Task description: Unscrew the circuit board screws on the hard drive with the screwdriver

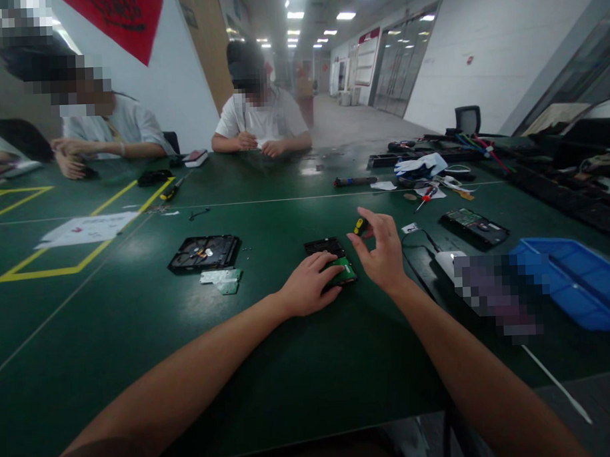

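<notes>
My left hand [311, 285] rests over a hard drive [330, 246] lying on the green table, its fingers on the drive and the thumb along the near side. The drive's green circuit board [345, 271] shows beside the fingers; the rest of it is under my hand. Just right of the drive and above the table, my right hand [383, 249] pinches a small yellow-and-black screwdriver [359, 226] between thumb and fingers. Its tip cannot be made out. Farther left lie another opened hard drive [204, 252] and a loose green circuit board [223, 281].
A third drive [475, 227] and a blue tray [577, 282] are on the right. Beyond them are tools, cables, a red-handled screwdriver [426, 195] and a white-blue cloth [420, 165]. Papers [87, 229] lie left. Two people sit across the table.
</notes>
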A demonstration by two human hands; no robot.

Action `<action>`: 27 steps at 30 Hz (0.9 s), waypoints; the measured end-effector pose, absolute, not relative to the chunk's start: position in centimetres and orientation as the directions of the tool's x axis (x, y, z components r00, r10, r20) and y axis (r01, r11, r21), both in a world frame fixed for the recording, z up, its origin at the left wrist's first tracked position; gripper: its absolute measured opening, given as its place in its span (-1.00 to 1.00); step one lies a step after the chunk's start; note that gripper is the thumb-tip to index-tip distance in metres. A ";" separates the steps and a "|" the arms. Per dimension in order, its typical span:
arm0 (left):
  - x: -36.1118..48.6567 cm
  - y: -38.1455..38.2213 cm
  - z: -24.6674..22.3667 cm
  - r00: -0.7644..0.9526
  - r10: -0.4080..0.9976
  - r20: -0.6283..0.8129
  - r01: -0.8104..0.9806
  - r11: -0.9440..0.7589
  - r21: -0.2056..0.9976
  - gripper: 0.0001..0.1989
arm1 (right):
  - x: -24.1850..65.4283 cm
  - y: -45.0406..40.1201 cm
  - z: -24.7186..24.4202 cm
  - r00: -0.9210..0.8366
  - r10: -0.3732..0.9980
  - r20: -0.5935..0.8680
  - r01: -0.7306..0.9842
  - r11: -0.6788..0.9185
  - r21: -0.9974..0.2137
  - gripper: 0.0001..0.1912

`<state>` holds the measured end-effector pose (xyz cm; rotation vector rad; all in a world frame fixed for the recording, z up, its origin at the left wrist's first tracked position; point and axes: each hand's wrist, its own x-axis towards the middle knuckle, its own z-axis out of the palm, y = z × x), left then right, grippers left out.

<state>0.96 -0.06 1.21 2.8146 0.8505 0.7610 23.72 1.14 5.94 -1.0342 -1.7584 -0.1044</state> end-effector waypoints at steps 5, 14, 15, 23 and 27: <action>1.0 0.0 1.2 0.721 0.545 0.428 0.492 -0.838 0.237 -0.53 | 23.8 1.3 5.5 -0.099 0.585 0.805 0.643 0.655 -0.397 -0.31; 0.9 0.0 1.0 0.724 0.545 0.422 0.502 -0.836 0.220 -0.53 | 23.8 1.3 5.7 -0.082 0.589 0.804 0.683 0.621 -0.385 -0.33; 0.9 0.0 1.0 0.725 0.544 0.423 0.499 -0.838 0.222 -0.53 | 23.8 1.3 5.7 -0.077 0.590 0.804 0.690 0.613 -0.384 -0.32; 1.0 0.0 1.2 0.726 0.550 0.414 0.504 -0.834 0.223 -0.53 | 23.8 1.5 5.0 -0.082 0.610 0.788 0.601 0.661 -0.449 -0.30; 1.0 -0.1 1.3 0.727 0.554 0.407 0.514 -0.831 0.213 -0.53 | 23.9 1.5 5.2 -0.082 0.597 0.798 0.636 0.648 -0.419 -0.30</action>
